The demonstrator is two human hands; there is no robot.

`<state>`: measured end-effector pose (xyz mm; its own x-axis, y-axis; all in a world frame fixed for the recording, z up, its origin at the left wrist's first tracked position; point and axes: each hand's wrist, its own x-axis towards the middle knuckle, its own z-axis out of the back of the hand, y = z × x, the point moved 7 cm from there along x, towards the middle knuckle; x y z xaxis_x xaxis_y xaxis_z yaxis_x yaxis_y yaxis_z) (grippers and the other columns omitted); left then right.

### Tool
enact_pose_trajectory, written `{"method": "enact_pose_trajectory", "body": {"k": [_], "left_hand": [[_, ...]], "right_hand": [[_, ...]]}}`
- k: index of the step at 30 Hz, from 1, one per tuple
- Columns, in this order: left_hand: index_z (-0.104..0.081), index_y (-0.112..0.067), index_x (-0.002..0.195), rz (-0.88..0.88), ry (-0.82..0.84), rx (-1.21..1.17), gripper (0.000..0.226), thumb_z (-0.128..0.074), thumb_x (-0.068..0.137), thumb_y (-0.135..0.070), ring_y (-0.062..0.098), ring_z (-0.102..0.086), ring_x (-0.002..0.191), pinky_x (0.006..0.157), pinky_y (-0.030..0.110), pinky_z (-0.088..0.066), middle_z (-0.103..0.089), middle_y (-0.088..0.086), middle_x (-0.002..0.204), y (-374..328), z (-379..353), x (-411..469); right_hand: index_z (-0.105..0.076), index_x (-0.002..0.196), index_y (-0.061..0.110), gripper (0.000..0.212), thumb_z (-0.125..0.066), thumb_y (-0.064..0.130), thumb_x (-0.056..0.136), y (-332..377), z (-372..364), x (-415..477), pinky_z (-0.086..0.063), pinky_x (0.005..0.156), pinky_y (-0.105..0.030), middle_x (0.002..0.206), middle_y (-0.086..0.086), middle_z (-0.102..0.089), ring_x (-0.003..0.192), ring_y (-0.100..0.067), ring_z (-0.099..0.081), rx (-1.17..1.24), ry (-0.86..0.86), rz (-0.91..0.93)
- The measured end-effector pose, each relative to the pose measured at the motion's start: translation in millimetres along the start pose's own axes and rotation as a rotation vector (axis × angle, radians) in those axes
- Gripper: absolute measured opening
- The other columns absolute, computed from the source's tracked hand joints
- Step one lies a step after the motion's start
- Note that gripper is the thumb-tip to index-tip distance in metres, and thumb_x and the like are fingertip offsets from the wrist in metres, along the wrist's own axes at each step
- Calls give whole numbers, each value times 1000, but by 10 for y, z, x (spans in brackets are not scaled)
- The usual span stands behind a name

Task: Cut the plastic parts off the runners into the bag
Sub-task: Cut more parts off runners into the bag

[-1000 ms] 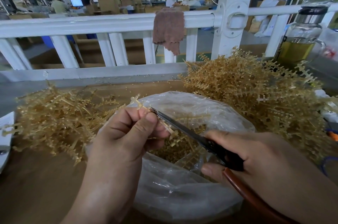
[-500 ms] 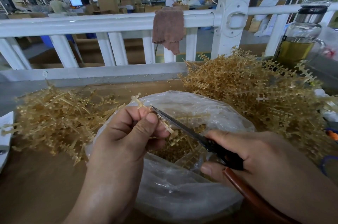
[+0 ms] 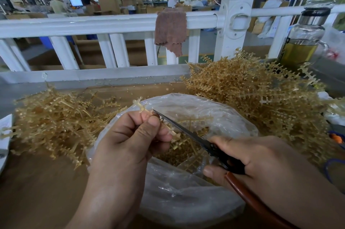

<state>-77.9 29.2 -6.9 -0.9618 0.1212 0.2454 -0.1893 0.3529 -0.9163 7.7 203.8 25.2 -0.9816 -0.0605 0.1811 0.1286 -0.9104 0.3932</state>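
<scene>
Head | left hand [image 3: 130,141] pinches pale tan toothed runner [image 3: 140,106] | right hand [image 3: 261,157] grips scissors [image 3: 183,128] above clear bag [image 3: 186,200]

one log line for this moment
phase: cutting | left hand: pinches runner over bag | right hand: grips scissors, tip at runner

I see one pale tan runner [image 3: 139,105] held tilted above the open clear bag [image 3: 186,200], with the scissors [image 3: 186,132] tip against it. Cut parts [image 3: 177,154] lie inside the bag. A bushy heap [image 3: 252,94] of runners sits on the desk [image 3: 37,182] to the right, and a flatter heap [image 3: 56,116] to the left.
</scene>
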Motion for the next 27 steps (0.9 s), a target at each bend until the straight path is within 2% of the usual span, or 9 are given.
{"method": "enact_pose_trajectory", "body": {"k": [4, 6, 9, 13, 17, 22, 27], "left_hand": [[-71, -27, 65, 16, 18, 22, 11, -73, 75, -32, 14, -68, 65, 57, 23, -55, -68, 5, 68, 5, 10, 3], [-68, -29, 67, -3, 10, 46, 17, -80, 79, -23, 16, -69, 66, 58, 24, -55, -68, 5, 68, -2, 36, 15], [-67, -30, 70, -51, -6, 84, 16, -63, 86, -29, 18, -71, 68, 60, 25, -56, -70, 6, 70, -23, 66, 22], [-68, -28, 71, -66, -6, 125, 18, -62, 88, -33, 20, -73, 74, 64, 26, -58, -73, 7, 74, -26, 70, 17], [-70, -28, 71, -54, -6, 137, 16, -65, 85, -34, 20, -73, 77, 66, 26, -58, -73, 8, 76, -8, 73, 18], [-71, -27, 69, -56, 16, 152, 18, -65, 84, -33, 19, -72, 74, 65, 25, -57, -72, 5, 72, -11, 54, 10], [-71, -28, 71, -58, 31, 185, 17, -64, 86, -33, 20, -72, 74, 68, 28, -56, -73, 6, 73, 7, 58, 6]], "right_hand": [[-56, 125, 43, 71, -38, 83, 68, -17, -45, 18, -46, 74, -15, 81, 24, -66, 86, 8, -57, 29, 41, -20], [-53, 127, 45, 73, -40, 81, 65, -34, -64, 26, -46, 77, -16, 85, 25, -66, 89, 9, -56, 45, 57, -36], [-46, 128, 51, 71, -42, 81, 63, -42, -72, 33, -47, 78, -19, 91, 26, -65, 90, 8, -58, 68, 74, -37], [-39, 129, 58, 71, -42, 82, 62, -55, -52, 20, -46, 80, -17, 98, 28, -63, 95, 10, -55, 74, 76, -44], [-33, 127, 56, 68, -40, 83, 65, -44, -47, 13, -46, 80, -19, 100, 25, -64, 94, 7, -56, 47, 72, -32], [-41, 128, 50, 72, -32, 87, 67, -60, -39, 17, -49, 70, -22, 92, 22, -66, 84, 4, -59, 8, 73, -6], [-48, 129, 51, 72, -36, 86, 67, -65, 5, 6, -46, 73, -16, 81, 23, -65, 85, 6, -58, 27, 21, 1]]}}
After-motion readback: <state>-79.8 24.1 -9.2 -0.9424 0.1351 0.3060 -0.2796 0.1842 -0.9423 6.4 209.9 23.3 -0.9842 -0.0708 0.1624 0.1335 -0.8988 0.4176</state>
